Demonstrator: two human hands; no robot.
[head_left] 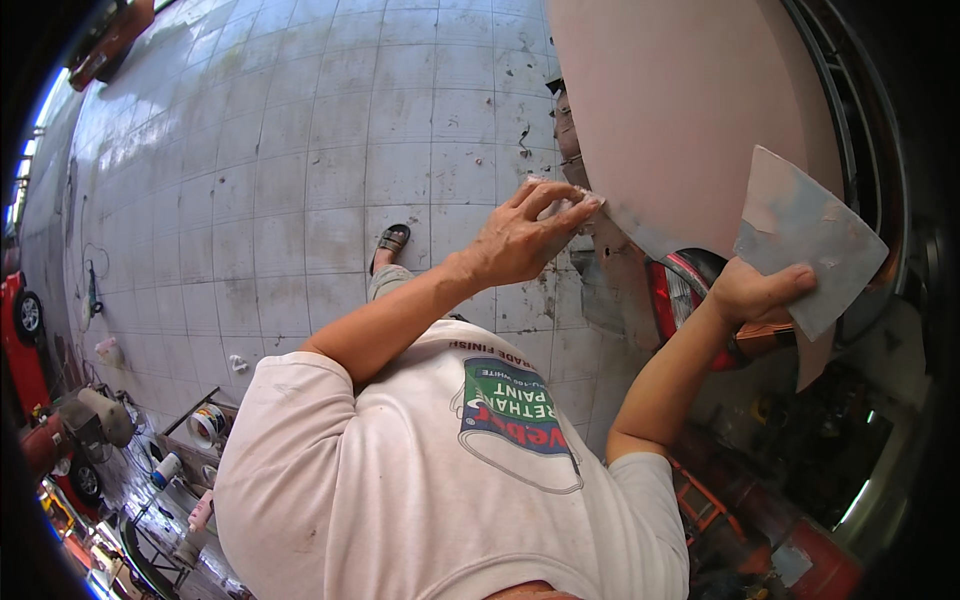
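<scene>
2 hnds (515, 238) (752, 290), 1 gry brd (825, 245); 1 sandal (395, 238)

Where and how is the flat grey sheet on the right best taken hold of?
The sheet is probably best pinched at its lower-left edge, coming from the wearer's side, thumb across the visible face, as the right hand has it. It is thin and broad, and its pinkish patches lie farther up, clear of the thumb.

We are in a car body workshop: beside us stands a large pinkish, patchy car panel (690, 110) with a red tail light (662, 298) at its corner. A red car (24, 330) waits at the left, near a tub (207, 424) and a bottle (201, 511), and the tiled floor (320, 150) (pale once, we suspect) is stained and littered with scraps.
</scene>
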